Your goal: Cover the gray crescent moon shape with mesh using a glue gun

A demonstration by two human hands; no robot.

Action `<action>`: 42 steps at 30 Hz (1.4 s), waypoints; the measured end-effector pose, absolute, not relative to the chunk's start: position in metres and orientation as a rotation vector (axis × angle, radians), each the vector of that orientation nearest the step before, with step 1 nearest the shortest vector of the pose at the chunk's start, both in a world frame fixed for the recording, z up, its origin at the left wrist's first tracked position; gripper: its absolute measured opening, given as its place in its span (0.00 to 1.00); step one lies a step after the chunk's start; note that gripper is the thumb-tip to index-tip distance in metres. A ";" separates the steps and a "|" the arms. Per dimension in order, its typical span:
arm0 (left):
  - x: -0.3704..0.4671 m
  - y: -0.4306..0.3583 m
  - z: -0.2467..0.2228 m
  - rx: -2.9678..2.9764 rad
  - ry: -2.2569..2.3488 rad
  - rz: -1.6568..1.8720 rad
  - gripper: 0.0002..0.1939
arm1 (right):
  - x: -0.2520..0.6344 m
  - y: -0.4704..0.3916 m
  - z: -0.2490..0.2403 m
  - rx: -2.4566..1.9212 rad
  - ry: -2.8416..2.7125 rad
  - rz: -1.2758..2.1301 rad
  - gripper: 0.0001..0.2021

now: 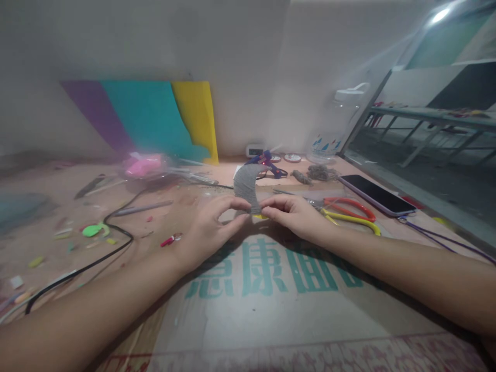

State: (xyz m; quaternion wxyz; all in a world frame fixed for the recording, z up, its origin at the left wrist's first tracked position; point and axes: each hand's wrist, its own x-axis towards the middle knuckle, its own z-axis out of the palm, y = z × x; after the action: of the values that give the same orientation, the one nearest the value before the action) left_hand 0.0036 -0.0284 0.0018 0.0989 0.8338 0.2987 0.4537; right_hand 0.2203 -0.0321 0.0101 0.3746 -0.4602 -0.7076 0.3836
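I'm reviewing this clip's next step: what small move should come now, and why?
Perhaps smooth the gray crescent at its lower end with the right hand: its fingers are at that end, beside a bit of yellow, while the left hand pinches there too.

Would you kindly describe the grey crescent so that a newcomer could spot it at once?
Find the large green characters low in the picture. Just beyond them, the left hand and right hand hold the base of the grey crescent. Its broad, curved shape sets it apart from the lumpy grey bundles farther right.
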 end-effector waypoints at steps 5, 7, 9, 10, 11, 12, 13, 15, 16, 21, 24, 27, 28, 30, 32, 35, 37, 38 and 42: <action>0.003 -0.026 -0.001 2.489 0.865 1.327 0.05 | 0.219 -0.035 0.012 -1.154 -1.765 1.148 0.13; 0.002 -0.024 -0.003 2.494 0.857 1.305 0.05 | 0.219 -0.036 0.014 -1.159 -1.732 1.213 0.14; 0.001 -0.023 -0.005 2.506 0.835 1.278 0.07 | 0.219 -0.036 0.014 -1.171 -1.689 1.272 0.16; 0.001 -0.022 -0.006 2.514 0.819 1.257 0.09 | 0.219 -0.036 0.013 -1.175 -1.668 1.296 0.16; 0.001 -0.022 -0.007 2.518 0.809 1.235 0.10 | 0.219 -0.035 0.013 -1.176 -1.646 1.310 0.17; 0.001 -0.021 -0.007 2.504 0.811 1.220 0.12 | 0.219 -0.035 0.012 -1.175 -1.626 1.317 0.18; 0.001 -0.021 -0.007 2.465 0.825 1.222 0.14 | 0.219 -0.035 0.012 -1.170 -1.611 1.316 0.18; 0.002 -0.021 -0.005 2.324 0.879 1.267 0.16 | 0.218 -0.034 0.012 -1.163 -1.600 1.289 0.17; 0.003 -0.021 -0.004 2.252 0.920 1.286 0.15 | 0.218 -0.035 0.013 -1.169 -1.604 1.266 0.17; 0.005 -0.018 0.005 2.245 1.086 1.132 0.10 | 0.217 -0.037 0.013 -1.228 -1.657 1.146 0.14; 0.007 -0.019 0.006 2.277 1.074 1.127 0.09 | 0.216 -0.037 0.011 -1.246 -1.712 1.064 0.13; 0.008 -0.020 0.004 2.297 1.049 1.120 0.08 | 0.216 -0.038 0.010 -1.267 -1.760 1.015 0.12; 0.008 -0.021 0.004 2.297 1.048 1.121 0.08 | 0.216 -0.039 0.010 -1.267 -1.773 1.008 0.12; 0.008 -0.022 0.004 2.283 1.052 1.123 0.09 | 0.216 -0.040 0.011 -1.261 -1.805 1.004 0.12; 0.008 -0.022 0.003 2.278 1.040 1.119 0.09 | 0.216 -0.040 0.012 -1.253 -1.837 0.995 0.11; 0.006 -0.021 0.001 2.306 1.003 1.145 0.08 | 0.217 -0.040 0.012 -1.241 -1.826 1.025 0.11; 0.004 -0.021 -0.001 2.293 0.999 1.225 0.07 | 0.217 -0.040 0.012 -1.222 -1.774 1.111 0.12; 0.003 -0.021 -0.002 2.286 0.999 1.250 0.10 | 0.217 -0.040 0.012 -1.213 -1.747 1.162 0.12; 0.000 -0.022 -0.004 2.369 0.959 1.090 0.18 | 0.215 -0.042 0.011 -1.181 -1.712 1.299 0.13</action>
State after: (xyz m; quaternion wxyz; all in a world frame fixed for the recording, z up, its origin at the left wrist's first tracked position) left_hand 0.0001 -0.0221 -0.0043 0.1805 0.8386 0.3394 0.3859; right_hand 0.2150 -0.0419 0.0106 0.3380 -0.4532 -0.6572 0.4984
